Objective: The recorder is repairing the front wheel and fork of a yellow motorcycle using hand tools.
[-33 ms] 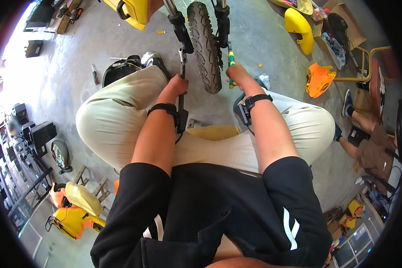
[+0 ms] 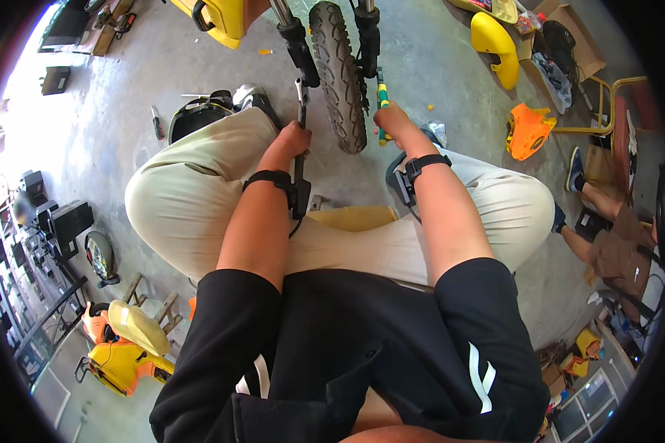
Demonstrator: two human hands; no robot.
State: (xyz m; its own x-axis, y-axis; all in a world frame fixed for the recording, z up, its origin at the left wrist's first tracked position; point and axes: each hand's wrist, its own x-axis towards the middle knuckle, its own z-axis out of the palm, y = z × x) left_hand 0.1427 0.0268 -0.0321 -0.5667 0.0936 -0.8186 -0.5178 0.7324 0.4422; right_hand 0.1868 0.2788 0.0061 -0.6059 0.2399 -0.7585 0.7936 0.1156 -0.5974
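My left hand is closed around a long metal wrench, whose upper end is at the lower end of the left black fork leg. Opposite it, my right hand grips a green-and-yellow handled tool at the foot of the right fork leg. A knobby black tire stands between the two hands. Whether either tool is seated on a fastener is too small to tell.
A screwdriver and a black curved part lie left. Yellow and orange body panels and an open carton lie right, near another person's legs. A yellow scooter body is at lower left.
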